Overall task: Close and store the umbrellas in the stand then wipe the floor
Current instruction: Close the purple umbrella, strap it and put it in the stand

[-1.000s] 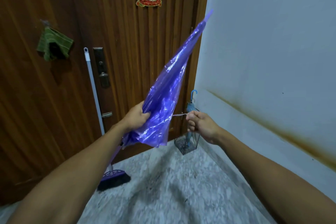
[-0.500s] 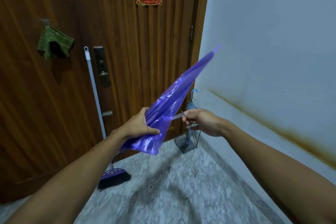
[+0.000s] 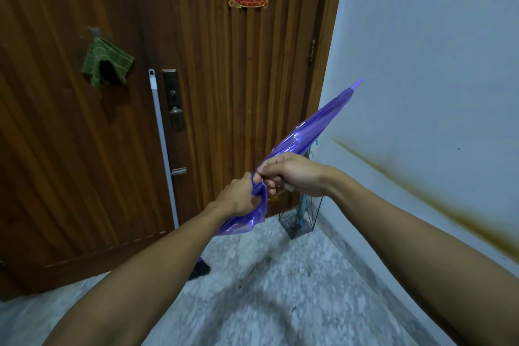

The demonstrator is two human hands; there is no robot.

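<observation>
A folded purple translucent umbrella points up to the right, its tip near the white wall. My left hand grips its gathered canopy low down. My right hand closes around the canopy just above, fingers pinching the fabric or its strap. Behind my right hand, a wire umbrella stand sits in the corner with a blue umbrella in it, mostly hidden. A green cloth hangs on the door.
A wooden door fills the left and centre. A white-handled broom leans on it, its dark head on the speckled floor. A stained white wall is on the right.
The umbrella has tilted lower toward the right. My right hand has moved left from pulling the strap to wrapping over the canopy beside my left hand, and the canopy is gathered tighter.
</observation>
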